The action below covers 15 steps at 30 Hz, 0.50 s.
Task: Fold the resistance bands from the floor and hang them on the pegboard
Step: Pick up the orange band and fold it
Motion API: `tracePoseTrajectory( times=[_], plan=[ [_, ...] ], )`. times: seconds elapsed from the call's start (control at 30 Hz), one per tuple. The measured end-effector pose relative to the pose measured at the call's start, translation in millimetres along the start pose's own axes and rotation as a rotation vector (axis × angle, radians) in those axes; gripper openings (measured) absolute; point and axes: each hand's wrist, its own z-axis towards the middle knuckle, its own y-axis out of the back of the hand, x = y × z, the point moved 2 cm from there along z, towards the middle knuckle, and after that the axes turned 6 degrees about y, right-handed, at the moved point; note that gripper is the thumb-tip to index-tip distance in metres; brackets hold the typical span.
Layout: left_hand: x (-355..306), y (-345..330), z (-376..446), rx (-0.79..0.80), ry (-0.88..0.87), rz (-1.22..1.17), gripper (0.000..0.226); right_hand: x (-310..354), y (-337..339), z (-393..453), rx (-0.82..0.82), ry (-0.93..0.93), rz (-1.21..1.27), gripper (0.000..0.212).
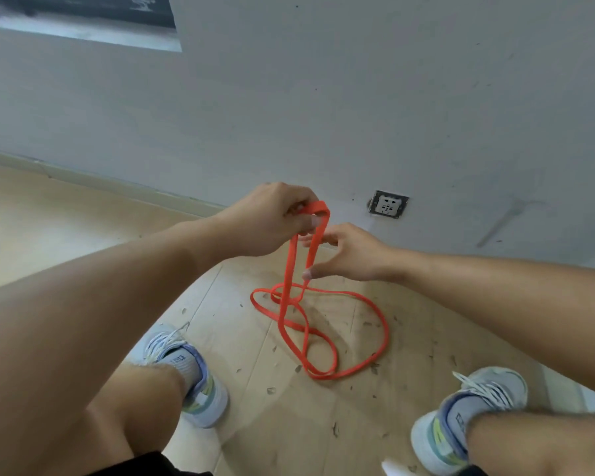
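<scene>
Left hand (272, 218) pinches orange resistance band (318, 338) fold at top — right hand (347, 252) loosely open around hanging strands, rest coiled on floor (289, 424).

- The resistance band (318, 324) we've got here is bright orange-red, one solid colour, no print on it.
- Floor (83, 214) is pale wood-look planks, light tan, speckled with small dark grey flecks.
- Wall (358, 97) is a flat bluish grey with a few tiny dark marks; the skirting (117, 183) is pale beige.
- Wall socket (388, 205) is white in a dark frame.
- Our sneakers (193, 376) are light grey-blue with white laces and a yellow-green patch near the heel.
- Socks (182, 364) are grey with dark lettering we can't read.
- Shorts (145, 465) are black.
</scene>
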Motion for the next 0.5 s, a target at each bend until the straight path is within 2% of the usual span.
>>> tracePoseTrajectory(
  times=[0.13, 0.33, 0.43, 0.5],
  plan=[
    [-2.7, 10.1, -3.2, -0.023, 0.011, -0.056, 0.013, 1.9, -8.0, 1.0, 0.04, 0.018, 0.119, 0.046],
    [-11.2, 24.9, -7.3, -0.081, 0.078, -0.328, 0.015, 14.2, -17.8, 0.4, 0.052, 0.084, -0.043, 0.039],
    [-16.0, 26.4, -9.0, -0.099, 0.123, -0.431, 0.018, 15.8, -19.2, 0.4, 0.049, 0.116, -0.061, 0.025],
    [-15.3, 30.4, -8.5, -0.154, 0.165, -0.512, 0.022, 7.8, -22.7, 2.0, 0.041, 0.104, -0.077, 0.033]
  ],
)
